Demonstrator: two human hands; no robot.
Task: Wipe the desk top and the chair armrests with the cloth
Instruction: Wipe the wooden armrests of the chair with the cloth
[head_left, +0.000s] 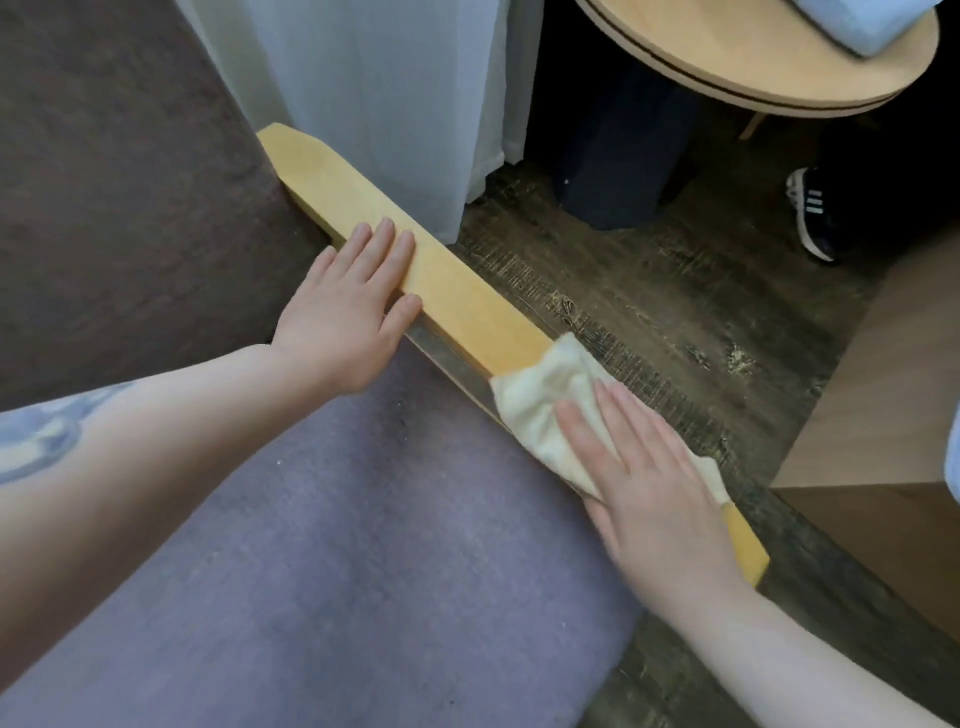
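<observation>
Cream cloth (550, 410) pressed flat on a wooden chair armrest (457, 296).

Soft, crumpled cloth draped over the near part of the long, smooth, yellow plank; right hand (649, 467) flat on top, fingers straight and together. Left hand (348, 312) open, palm down farther along. Beside: mauve fabric seat (363, 545), worn dark plank floor (649, 291), round wooden table (769, 67).

Two hands (343, 322), one cloth (540, 400), one armrest (457, 296), one round table (769, 57), one shoe (813, 213).
</observation>
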